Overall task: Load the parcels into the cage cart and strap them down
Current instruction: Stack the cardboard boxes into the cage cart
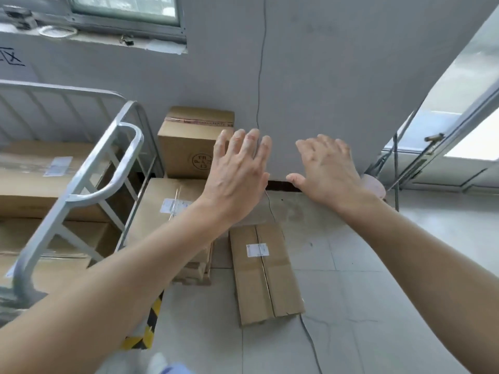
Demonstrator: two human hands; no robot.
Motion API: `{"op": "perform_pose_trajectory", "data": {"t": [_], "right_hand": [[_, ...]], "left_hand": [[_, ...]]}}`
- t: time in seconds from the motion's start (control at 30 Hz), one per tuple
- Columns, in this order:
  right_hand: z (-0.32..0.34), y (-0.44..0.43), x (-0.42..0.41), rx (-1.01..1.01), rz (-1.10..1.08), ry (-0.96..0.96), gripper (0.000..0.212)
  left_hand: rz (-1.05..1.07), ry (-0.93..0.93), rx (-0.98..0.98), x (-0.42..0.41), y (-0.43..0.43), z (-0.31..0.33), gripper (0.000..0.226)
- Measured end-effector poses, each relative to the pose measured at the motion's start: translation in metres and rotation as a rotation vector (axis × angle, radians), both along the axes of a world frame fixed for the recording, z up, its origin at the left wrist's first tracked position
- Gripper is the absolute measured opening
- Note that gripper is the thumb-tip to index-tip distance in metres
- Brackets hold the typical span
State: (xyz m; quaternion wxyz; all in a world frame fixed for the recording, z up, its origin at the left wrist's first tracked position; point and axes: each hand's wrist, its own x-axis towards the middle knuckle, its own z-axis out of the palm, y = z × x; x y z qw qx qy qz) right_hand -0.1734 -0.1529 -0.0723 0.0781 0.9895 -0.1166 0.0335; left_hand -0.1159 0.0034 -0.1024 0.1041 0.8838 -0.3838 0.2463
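2 hands out front, both empty: left hand (235, 174) flat, fingers straight and spread, palm facing away; right hand (328, 171) same, thumb out to the side. Neither touches a thing. They hang in front of the grey wall (324, 76), apart from each other.

Closest parcel to the left hand is the upright box (189, 147), which stands on a bigger flat parcel (162, 206) by the wall. The left fingers overlap its right edge in view, but contact can't be told and looks unlikely. Below the hands, a long flat parcel (266, 273) lies on the floor tiles, label up, seam lengthwise. The cage cart (93, 161) is to the left with loaded parcels (40, 179) already stacked inside. No strap seen.

Step, my read: reach for the next parcel, prob. the upright box, though the target isn't certain.

How to do it well:
- one hand on each side of the box, palms flat, low on the side walls, not on the taped top
- lift it clear of the parcel under it, don't drag
- swing left over the cart rail, keep it level
- set it flush on the stack, label out if poss.
- mind the thin cable (310, 336) on the floor near the feet, it's a trip risk.
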Motion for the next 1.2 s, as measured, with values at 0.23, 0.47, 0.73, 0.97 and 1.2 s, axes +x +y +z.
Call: {"op": "perform_pose_trajectory", "data": {"t": [0.23,0.47,0.73,0.97,1.2], "right_hand": [[-0.061,-0.050,0.004,0.079,-0.044,0.129,0.052],[-0.157,-0.088,0.029,0.225,-0.162,0.201,0.044],[-0.308,-0.138,0.030,0.358,-0.255,0.365,0.052],[-0.500,-0.191,0.017,0.410,-0.321,0.546,0.060],[-0.673,-0.223,-0.001,0.530,-0.436,0.605,0.064]], "left_hand": [[0.019,0.175,0.084,0.014,-0.034,-0.061,0.053],[0.015,0.413,0.276,0.043,-0.064,-0.160,0.050],[0.020,0.685,0.392,0.048,-0.094,-0.289,0.045],[0.196,0.928,0.422,0.040,-0.132,-0.470,0.050],[0.458,1.179,0.325,0.032,-0.145,-0.646,0.058]]}}
